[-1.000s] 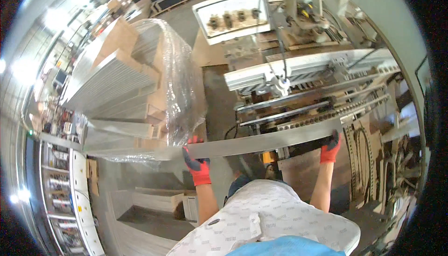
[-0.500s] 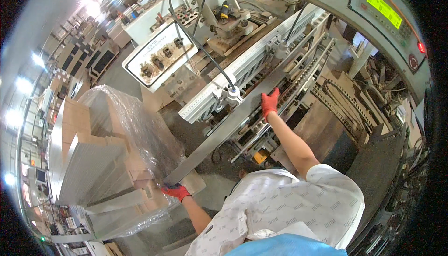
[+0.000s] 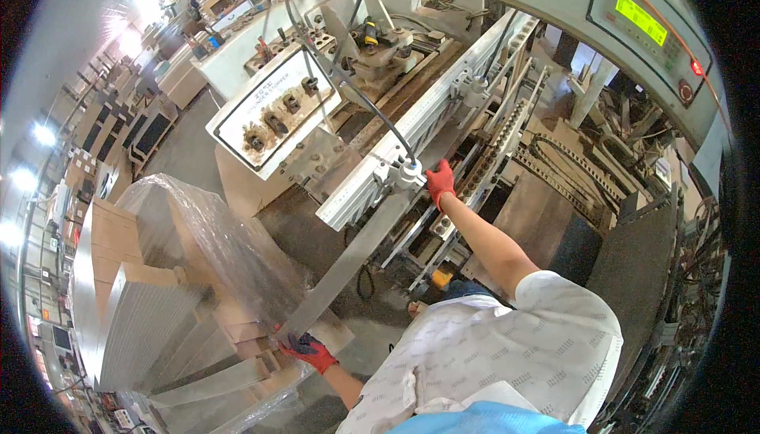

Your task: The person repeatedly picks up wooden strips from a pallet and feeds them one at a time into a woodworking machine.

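A long, narrow grey board [image 3: 348, 264] slants from the lower left up to the machine's white rail. Its upper part passes below a round white clamp [image 3: 406, 173], which hides some of it. My left hand [image 3: 310, 352], in a red glove with a dark palm, is closed around the board's lower end. My right hand [image 3: 440, 184], also red-gloved, grips the board's edge just right of the clamp, thumb uppermost; its fingertips are partly hidden. Beside it runs a row of round metal holders [image 3: 483, 166] on the machine.
A stack of grey panels [image 3: 150, 323] with cardboard and clear plastic wrap [image 3: 237, 236] stands at left. A white switch panel [image 3: 277, 109] juts out above the rail [image 3: 356, 193]. A control box with a lit screen [image 3: 641, 18] is at upper right. Black cables hang over the rail.
The board has shifted in against the rail, so the clamp now overlaps it. My right hand has come closer to the clamp. The left hand stays at the lower end, and the view has shifted slightly.
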A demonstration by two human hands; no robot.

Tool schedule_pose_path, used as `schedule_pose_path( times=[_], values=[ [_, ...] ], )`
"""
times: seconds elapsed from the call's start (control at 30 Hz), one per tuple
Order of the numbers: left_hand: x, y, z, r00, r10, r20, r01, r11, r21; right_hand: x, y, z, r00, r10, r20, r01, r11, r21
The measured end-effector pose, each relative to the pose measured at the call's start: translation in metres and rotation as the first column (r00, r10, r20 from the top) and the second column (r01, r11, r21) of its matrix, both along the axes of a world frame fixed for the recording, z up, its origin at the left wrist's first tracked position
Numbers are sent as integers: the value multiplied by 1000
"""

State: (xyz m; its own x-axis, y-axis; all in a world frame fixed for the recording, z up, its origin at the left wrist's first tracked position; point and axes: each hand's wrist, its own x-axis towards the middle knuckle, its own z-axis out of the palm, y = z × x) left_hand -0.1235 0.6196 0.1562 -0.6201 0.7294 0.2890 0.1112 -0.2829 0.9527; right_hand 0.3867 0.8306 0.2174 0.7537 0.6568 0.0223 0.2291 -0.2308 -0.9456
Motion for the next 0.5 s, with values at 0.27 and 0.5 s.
schedule_pose_path(
  times=[0.27,0.5],
  values=[
    [-23,45,-32,894,52,445,-77,996,39,-2,7,-9,900,171,400,-90,973,-212],
    [58,44,74,916,206,344,-201,978,-51,12,-1,-1,897,140,420,-79,984,-159]
  ],
)
